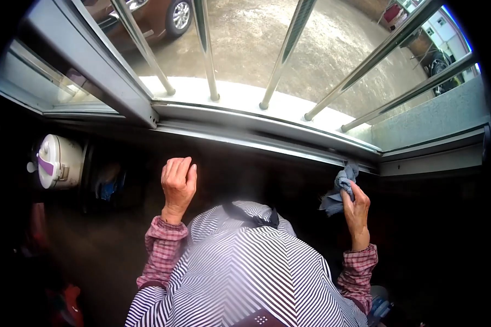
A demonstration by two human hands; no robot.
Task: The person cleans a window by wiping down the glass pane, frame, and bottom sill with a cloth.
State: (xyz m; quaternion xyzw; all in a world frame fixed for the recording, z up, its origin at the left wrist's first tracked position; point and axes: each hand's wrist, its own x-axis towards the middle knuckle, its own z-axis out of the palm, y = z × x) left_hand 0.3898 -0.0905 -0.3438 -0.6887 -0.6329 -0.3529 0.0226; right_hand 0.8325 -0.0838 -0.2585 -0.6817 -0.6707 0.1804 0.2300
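A bunched blue-grey cloth (346, 180) is gripped in my right hand (357, 210), with its upper end against the metal window track (267, 146) near the right corner. A loose corner of the cloth hangs down to the left of my fingers. My left hand (179, 182) is raised below the left part of the track, apart from it. Its fingers are curled together with the thumb alongside, and nothing shows in them. The sliding window frame (95, 62) stands at the left of the opening.
Several metal bars (286, 54) cross the window opening above a white outer sill (240, 98). A white rice cooker (65, 162) with a purple stripe stands at the left in the dark. Outside are a brown car (147, 24) and concrete ground (245, 49).
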